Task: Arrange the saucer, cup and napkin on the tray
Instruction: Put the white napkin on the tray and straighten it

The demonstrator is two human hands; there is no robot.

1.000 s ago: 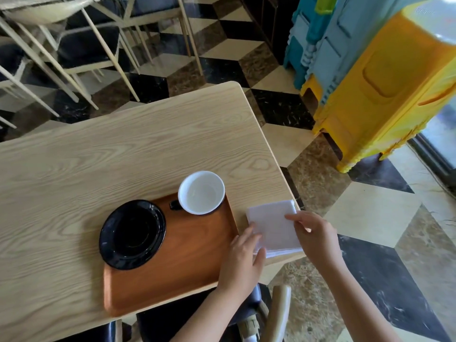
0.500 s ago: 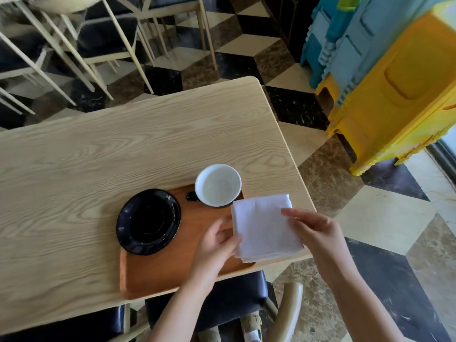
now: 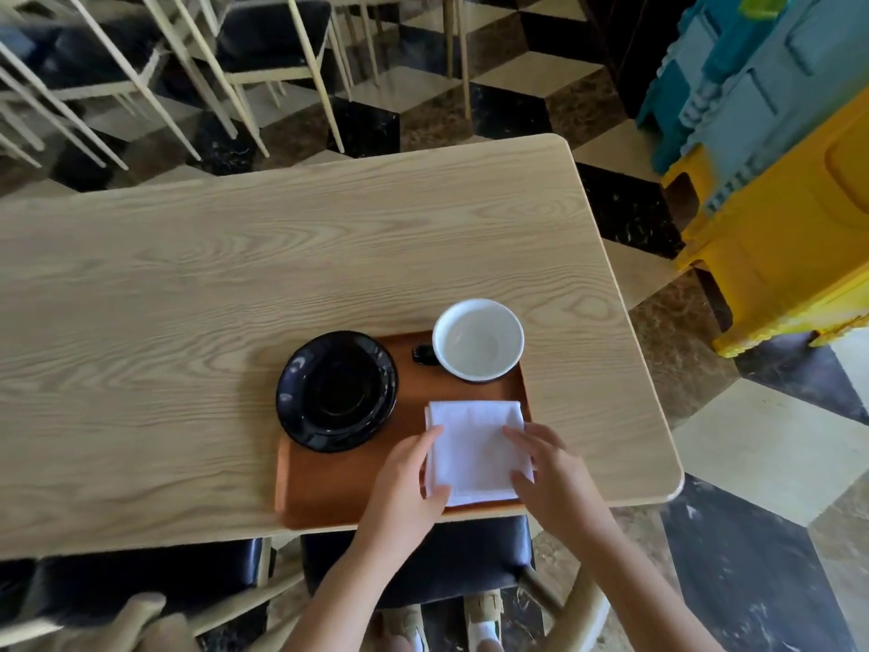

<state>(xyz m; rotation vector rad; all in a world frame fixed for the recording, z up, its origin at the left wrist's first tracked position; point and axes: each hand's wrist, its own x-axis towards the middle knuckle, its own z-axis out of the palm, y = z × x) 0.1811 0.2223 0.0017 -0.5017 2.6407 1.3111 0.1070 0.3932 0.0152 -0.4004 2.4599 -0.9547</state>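
A brown wooden tray [image 3: 338,487] lies at the near edge of a light wood table [image 3: 282,256]. A black saucer [image 3: 336,391] rests on the tray's left part, overhanging its rim. A cup [image 3: 477,340], white inside with a black handle, stands at the tray's far right corner. A folded white napkin [image 3: 475,449] lies flat on the tray's right part, below the cup. My left hand [image 3: 409,491] grips the napkin's left edge between thumb and fingers. My right hand [image 3: 550,472] lies with fingers spread on its right edge.
Black-cushioned chairs [image 3: 423,562] stand tucked under the near table edge. More pale-framed chairs [image 3: 263,44] stand beyond the far edge. Yellow and blue plastic crates [image 3: 780,200] are stacked to the right on the checkered floor. The table's right edge is close to the tray.
The napkin has moved left from the table's right edge onto the tray, carried by both hands. The saucer and cup have kept their places on the tray.
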